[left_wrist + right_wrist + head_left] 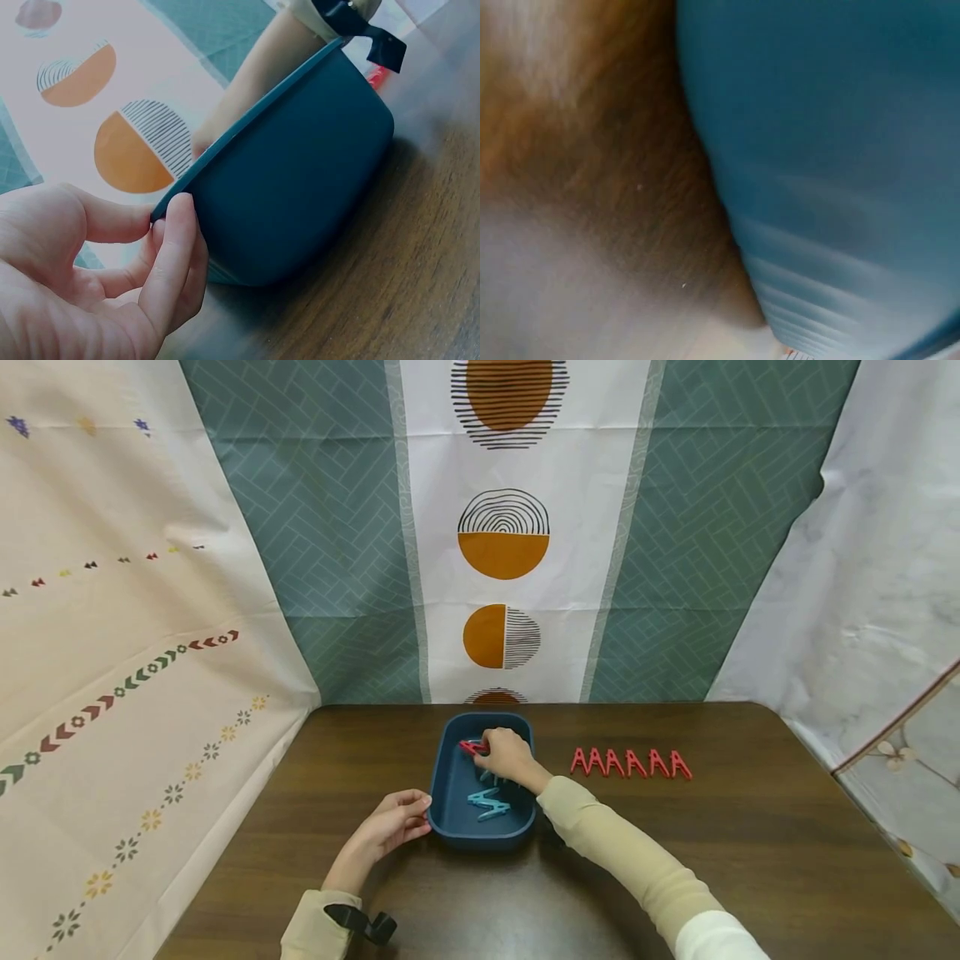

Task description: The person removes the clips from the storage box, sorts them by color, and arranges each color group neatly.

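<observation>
Head view looks down from above; both wrist views sit close against the shared blue tray (450, 827).

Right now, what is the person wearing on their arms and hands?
Both hands are bare, with no gloves or rings that show. The left hand comes out of a beige sleeve with a black strap buckled at the wrist. The right hand has a long beige sleeve, turning white near the elbow.
</observation>
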The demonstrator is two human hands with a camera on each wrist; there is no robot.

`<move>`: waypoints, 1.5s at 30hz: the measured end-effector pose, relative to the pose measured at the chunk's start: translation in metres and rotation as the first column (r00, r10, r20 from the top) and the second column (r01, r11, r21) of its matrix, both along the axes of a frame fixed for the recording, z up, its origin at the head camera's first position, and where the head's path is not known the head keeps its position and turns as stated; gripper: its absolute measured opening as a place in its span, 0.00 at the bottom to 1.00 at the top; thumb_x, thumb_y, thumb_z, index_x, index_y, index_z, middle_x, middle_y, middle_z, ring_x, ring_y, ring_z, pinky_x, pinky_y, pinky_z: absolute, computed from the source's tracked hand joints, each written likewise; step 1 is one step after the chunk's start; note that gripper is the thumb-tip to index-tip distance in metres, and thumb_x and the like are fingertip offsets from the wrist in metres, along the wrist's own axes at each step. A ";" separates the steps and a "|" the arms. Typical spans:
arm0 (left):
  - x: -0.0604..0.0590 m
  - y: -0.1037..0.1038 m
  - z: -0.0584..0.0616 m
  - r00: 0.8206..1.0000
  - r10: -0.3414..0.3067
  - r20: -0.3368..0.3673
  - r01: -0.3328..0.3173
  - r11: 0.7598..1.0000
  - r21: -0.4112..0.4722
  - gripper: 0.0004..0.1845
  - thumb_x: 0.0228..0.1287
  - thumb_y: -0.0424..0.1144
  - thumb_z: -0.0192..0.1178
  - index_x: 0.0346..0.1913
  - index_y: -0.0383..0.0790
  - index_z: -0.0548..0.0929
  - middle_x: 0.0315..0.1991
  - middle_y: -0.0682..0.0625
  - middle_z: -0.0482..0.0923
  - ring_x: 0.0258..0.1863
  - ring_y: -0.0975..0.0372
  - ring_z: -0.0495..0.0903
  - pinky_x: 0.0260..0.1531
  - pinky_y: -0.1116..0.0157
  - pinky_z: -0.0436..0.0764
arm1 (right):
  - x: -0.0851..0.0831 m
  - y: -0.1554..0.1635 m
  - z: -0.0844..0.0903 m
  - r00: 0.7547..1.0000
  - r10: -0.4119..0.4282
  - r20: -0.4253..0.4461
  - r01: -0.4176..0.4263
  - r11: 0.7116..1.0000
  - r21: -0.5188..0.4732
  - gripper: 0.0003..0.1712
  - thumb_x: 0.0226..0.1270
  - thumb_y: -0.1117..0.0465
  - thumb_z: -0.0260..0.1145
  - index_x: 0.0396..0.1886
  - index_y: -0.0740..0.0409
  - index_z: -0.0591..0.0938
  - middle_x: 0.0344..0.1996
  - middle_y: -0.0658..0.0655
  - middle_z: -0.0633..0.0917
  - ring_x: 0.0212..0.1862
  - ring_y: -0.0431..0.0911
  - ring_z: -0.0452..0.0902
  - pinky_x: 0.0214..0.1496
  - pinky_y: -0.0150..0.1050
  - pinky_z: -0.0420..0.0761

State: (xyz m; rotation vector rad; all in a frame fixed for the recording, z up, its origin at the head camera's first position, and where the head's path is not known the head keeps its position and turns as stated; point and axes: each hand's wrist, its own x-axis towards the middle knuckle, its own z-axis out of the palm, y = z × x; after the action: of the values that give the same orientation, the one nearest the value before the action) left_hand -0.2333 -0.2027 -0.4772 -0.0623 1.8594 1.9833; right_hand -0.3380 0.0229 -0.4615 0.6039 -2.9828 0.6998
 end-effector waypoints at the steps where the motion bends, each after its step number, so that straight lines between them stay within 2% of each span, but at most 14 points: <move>1: 0.000 0.000 0.000 1.000 -0.001 -0.002 0.001 1.000 -0.002 0.08 0.72 0.37 0.54 0.44 0.35 0.74 0.28 0.52 0.73 0.26 0.68 0.78 0.32 0.73 0.83 | 0.002 0.001 0.002 1.000 -0.002 -0.001 0.002 1.000 -0.029 0.13 0.61 0.54 0.69 0.36 0.58 0.81 0.29 0.53 0.81 0.24 0.42 0.71 0.23 0.32 0.70; 8: 0.000 0.000 0.001 1.000 -0.010 -0.006 0.010 1.000 -0.015 0.10 0.72 0.37 0.53 0.46 0.32 0.73 0.28 0.52 0.73 0.27 0.67 0.78 0.33 0.73 0.83 | 0.018 0.015 0.012 0.999 0.005 -0.043 -0.012 0.986 -0.169 0.15 0.60 0.54 0.70 0.40 0.60 0.83 0.31 0.56 0.82 0.24 0.42 0.71 0.20 0.31 0.70; 13: -0.001 -0.002 0.001 1.000 -0.009 -0.008 0.009 1.000 -0.009 0.09 0.72 0.37 0.54 0.45 0.33 0.73 0.28 0.52 0.74 0.27 0.67 0.78 0.33 0.73 0.83 | 0.025 0.025 0.014 0.994 -0.016 -0.107 -0.007 0.977 -0.213 0.15 0.61 0.53 0.69 0.41 0.58 0.83 0.34 0.57 0.83 0.27 0.42 0.71 0.23 0.31 0.71; 20: -0.002 -0.002 0.001 1.000 -0.020 -0.006 0.020 1.000 -0.006 0.06 0.71 0.37 0.54 0.42 0.37 0.75 0.28 0.53 0.74 0.27 0.67 0.78 0.33 0.73 0.83 | 0.039 0.040 0.011 0.984 -0.006 -0.179 -0.045 0.959 -0.279 0.13 0.59 0.54 0.69 0.39 0.57 0.83 0.34 0.59 0.83 0.30 0.42 0.71 0.30 0.31 0.73; 25: -0.001 0.000 0.001 1.000 0.013 -0.013 -0.013 1.000 -0.024 0.07 0.71 0.37 0.55 0.43 0.35 0.75 0.28 0.52 0.75 0.27 0.66 0.78 0.33 0.73 0.83 | 0.046 0.049 0.011 0.967 -0.011 -0.253 -0.075 0.942 -0.327 0.12 0.58 0.55 0.69 0.38 0.55 0.82 0.32 0.57 0.81 0.28 0.41 0.69 0.28 0.31 0.71; 33: 0.000 0.000 0.002 0.998 0.064 -0.018 -0.064 0.997 -0.046 0.14 0.70 0.36 0.56 0.49 0.26 0.74 0.27 0.52 0.76 0.26 0.66 0.78 0.33 0.73 0.83 | 0.050 0.063 0.010 0.948 -0.003 -0.319 -0.109 0.937 -0.333 0.11 0.58 0.56 0.70 0.38 0.56 0.82 0.29 0.57 0.79 0.26 0.38 0.66 0.25 0.28 0.67; 38: 0.000 -0.001 0.002 0.999 0.033 -0.014 -0.034 0.998 -0.047 0.18 0.70 0.38 0.56 0.52 0.24 0.72 0.27 0.53 0.77 0.27 0.67 0.79 0.34 0.73 0.83 | 0.054 0.075 0.010 0.937 -0.003 -0.349 -0.123 0.933 -0.339 0.13 0.57 0.55 0.73 0.37 0.56 0.82 0.27 0.53 0.78 0.27 0.40 0.68 0.27 0.28 0.69; 45: -0.002 0.000 0.002 1.000 0.027 -0.015 -0.028 0.998 -0.053 0.15 0.70 0.37 0.56 0.50 0.26 0.74 0.27 0.53 0.77 0.26 0.67 0.79 0.33 0.73 0.83 | 0.059 0.088 0.005 0.948 -0.003 -0.319 -0.116 0.929 -0.353 0.16 0.51 0.55 0.78 0.36 0.56 0.83 0.28 0.57 0.80 0.26 0.43 0.70 0.26 0.28 0.70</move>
State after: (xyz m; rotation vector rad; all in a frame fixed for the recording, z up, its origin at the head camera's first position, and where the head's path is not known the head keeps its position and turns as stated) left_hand -0.2353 -0.2027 -0.4750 -0.0904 1.9303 1.9573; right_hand -0.2791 0.1110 -0.4569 0.7002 -2.4631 1.0258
